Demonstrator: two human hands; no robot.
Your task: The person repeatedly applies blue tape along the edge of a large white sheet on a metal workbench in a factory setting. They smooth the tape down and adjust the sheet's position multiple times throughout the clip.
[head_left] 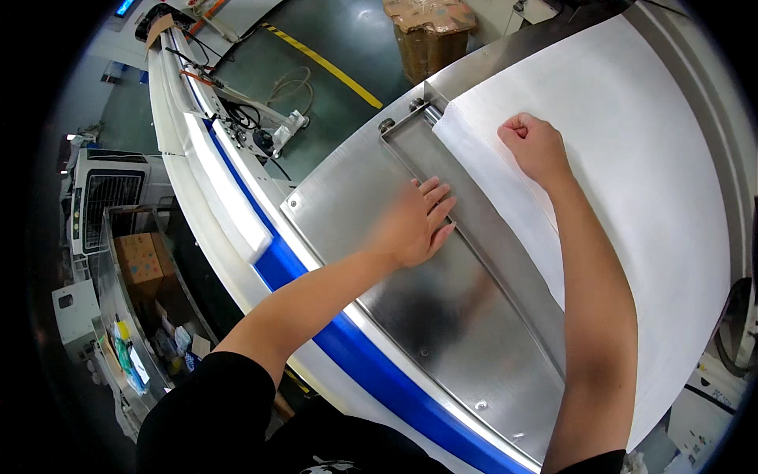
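Observation:
My left hand (414, 221) lies over the brushed-metal table (395, 324), fingers apart and nothing in them. Its fingertips reach a thin metal rod (493, 272) that runs along the table beside a white sheet stack (632, 158). Part of that hand is blurred. Farther right, my right hand (537, 146) is closed in a fist on top of the white sheets, near their left edge. Nothing shows in the fist. Beneath its wrist a faint line crosses the sheets. The right forearm hides part of the stack.
A blue and white rail (355, 347) borders the table on my side. Behind the table, a taped carton (433, 31) stands on the floor near a yellow stripe (324, 63). To the left are a metal cart (118, 292) with a cardboard box (140, 258), and machinery with cables (245, 118).

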